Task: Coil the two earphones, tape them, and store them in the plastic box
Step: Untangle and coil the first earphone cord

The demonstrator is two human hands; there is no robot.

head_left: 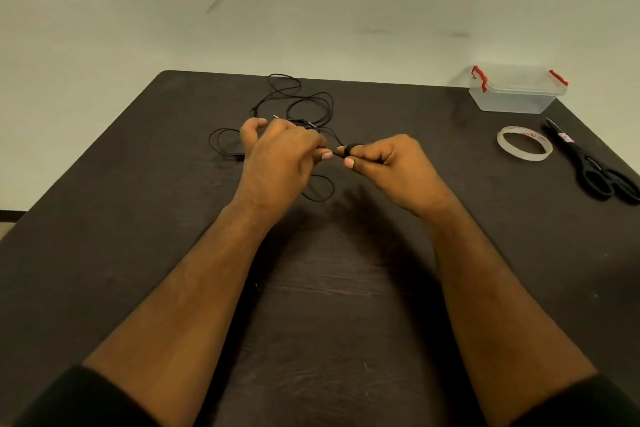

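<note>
Over a dark worktop [329, 288], the left hand [277, 163] pinches a black earphone cable [304, 104] while the right hand [391, 163] holds cable wound round its forefinger. Loose loops lie just beyond the left hand. Far right of the right hand sit scissors [595, 170], a tape roll [524, 143], then the closed plastic box [516, 88].

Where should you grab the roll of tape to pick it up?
Pinch the near rim of the tape roll from above, thumb outside and a finger in the open middle. It lies flat on the table, and the scissors crowd its right side.
</note>
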